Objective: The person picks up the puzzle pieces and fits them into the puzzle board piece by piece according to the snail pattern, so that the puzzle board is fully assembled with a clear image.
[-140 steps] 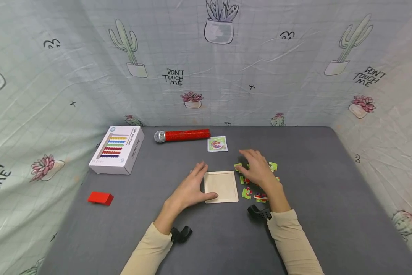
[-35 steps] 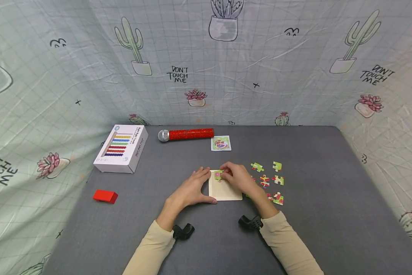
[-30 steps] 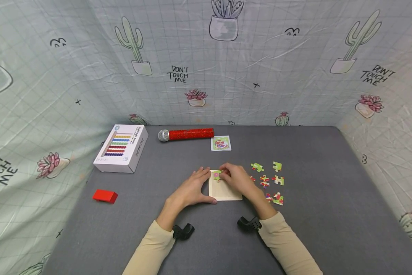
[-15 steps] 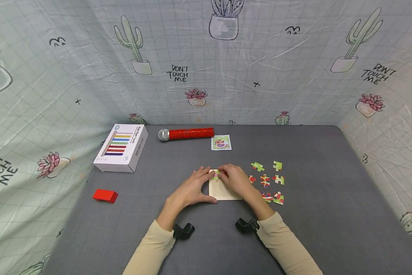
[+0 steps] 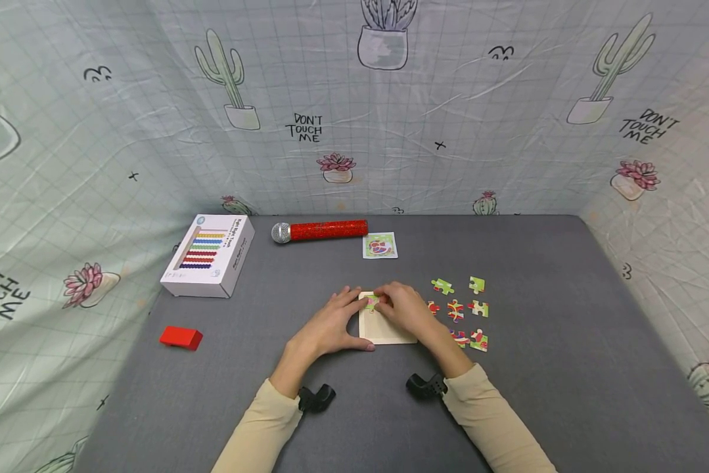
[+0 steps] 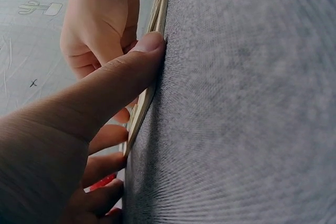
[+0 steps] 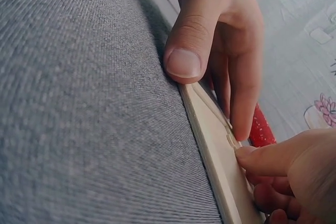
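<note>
Pinching one piece point(image 5: 370, 302), the right hand point(image 5: 406, 310) shares one tray point(image 5: 385, 332) with a wide-spread left hand point(image 5: 327, 325); seven loose pieces point(image 5: 455, 310) show — tray no longer bare.

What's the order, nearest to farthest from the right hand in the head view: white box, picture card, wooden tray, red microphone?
1. Wooden tray: partly beneath the right hand.
2. Picture card: beyond the tray.
3. Red microphone: mostly left of the card.
4. White box: far left.
</note>
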Demonstrator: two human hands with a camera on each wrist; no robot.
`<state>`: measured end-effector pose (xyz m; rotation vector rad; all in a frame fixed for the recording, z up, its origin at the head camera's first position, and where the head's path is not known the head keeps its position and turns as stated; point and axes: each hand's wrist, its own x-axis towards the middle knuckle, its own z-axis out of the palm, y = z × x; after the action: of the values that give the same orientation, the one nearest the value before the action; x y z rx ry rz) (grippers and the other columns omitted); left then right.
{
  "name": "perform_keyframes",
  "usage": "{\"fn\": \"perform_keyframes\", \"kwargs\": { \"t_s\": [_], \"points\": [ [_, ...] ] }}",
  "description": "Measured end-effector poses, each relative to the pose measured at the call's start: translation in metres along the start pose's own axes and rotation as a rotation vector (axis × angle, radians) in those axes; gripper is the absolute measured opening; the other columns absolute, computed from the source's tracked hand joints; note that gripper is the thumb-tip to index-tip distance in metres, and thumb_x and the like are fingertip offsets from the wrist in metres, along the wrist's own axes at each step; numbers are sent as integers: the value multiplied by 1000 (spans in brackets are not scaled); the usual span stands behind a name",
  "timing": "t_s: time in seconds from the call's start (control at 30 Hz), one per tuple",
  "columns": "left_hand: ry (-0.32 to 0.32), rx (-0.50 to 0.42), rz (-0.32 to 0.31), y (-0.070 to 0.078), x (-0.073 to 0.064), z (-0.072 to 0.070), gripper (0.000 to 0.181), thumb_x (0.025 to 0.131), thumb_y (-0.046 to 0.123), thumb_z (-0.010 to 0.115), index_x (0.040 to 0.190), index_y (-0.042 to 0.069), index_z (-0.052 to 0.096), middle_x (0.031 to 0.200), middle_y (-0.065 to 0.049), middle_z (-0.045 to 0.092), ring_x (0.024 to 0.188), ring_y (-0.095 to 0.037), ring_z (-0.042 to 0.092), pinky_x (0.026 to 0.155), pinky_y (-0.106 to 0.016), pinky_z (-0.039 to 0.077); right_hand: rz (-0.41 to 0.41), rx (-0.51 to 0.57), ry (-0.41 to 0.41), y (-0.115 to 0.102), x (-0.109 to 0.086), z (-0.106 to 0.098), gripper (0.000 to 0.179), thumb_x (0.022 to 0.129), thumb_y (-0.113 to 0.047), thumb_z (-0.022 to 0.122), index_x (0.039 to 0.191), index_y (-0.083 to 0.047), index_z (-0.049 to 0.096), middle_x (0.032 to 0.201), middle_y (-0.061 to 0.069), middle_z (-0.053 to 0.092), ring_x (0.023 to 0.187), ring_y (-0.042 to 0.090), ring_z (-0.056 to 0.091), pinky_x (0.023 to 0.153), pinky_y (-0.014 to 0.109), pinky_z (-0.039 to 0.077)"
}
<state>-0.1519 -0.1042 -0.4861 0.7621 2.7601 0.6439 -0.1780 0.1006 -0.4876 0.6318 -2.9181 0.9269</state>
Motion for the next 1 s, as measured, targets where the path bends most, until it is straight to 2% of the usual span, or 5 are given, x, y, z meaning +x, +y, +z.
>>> {"fn": "perform_keyframes", "kwargs": {
  "t_s": [0.37, 0.67, 0.83, 1.0],
  "points": [
    [-3, -1, 15, -1, -1, 0, 97, 74, 61, 81, 153, 17, 44, 165, -11, 29, 156, -34, 19, 128, -49, 18, -14, -2, 18, 0, -2, 0, 22, 91, -17, 74, 110, -5, 75, 89, 3, 66, 75, 11, 56, 68, 30, 49],
    [-17, -5, 2, -1, -2, -2, 97, 75, 62, 79, 153, 17, 43, 165, -11, 28, 156, -33, 17, 128, -49, 17, -53, 49, 4, 1, -2, -4, 25, 90, -18, 75, 111, -4, 73, 89, 5, 65, 76, 12, 57, 65, 22, 46],
    [-13, -8, 8, -1, -2, -2, 97, 75, 62, 79, 153, 16, 44, 165, -11, 29, 156, -34, 18, 128, -50, 18, -71, 62, 28, 2, -2, -13, 29, 90, -18, 74, 115, -3, 71, 95, 7, 66, 77, 14, 57, 66, 25, 48],
    [-11, -16, 14, -1, -2, -1, 96, 75, 61, 80, 152, 15, 45, 165, -12, 29, 155, -36, 19, 127, -51, 19, -45, 62, 27, 4, -3, -20, 34, 92, -22, 73, 122, -5, 68, 107, 8, 67, 85, 16, 60, 71, 30, 52]
  ]
}}
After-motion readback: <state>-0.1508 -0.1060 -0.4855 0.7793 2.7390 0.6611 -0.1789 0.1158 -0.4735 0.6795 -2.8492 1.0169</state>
